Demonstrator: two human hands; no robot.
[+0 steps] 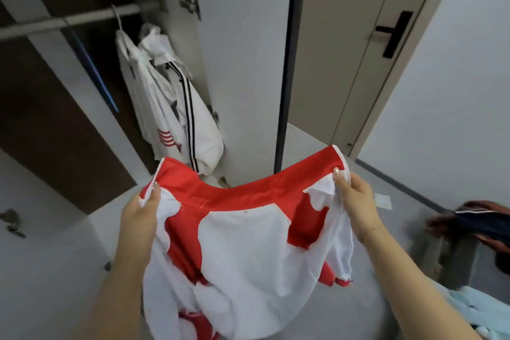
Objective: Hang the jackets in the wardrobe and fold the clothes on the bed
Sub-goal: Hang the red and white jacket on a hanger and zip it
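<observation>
While both hands, left (145,210) and right (356,196), pinch its zip edges, the red-and-white jacket (248,237) sags, light and limp; shoulders look the better hold.

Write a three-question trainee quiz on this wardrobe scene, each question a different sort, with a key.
1. True or false: the left hand and right hand each grip an edge of the red and white jacket.
2. Multiple choice: the white jacket with black stripes is A) on the floor, B) hanging from the wardrobe rail, C) on the bed.
3. Fill in: the handle on the room door is ____ in colour.

Key: 1 true; 2 B; 3 black.
</observation>
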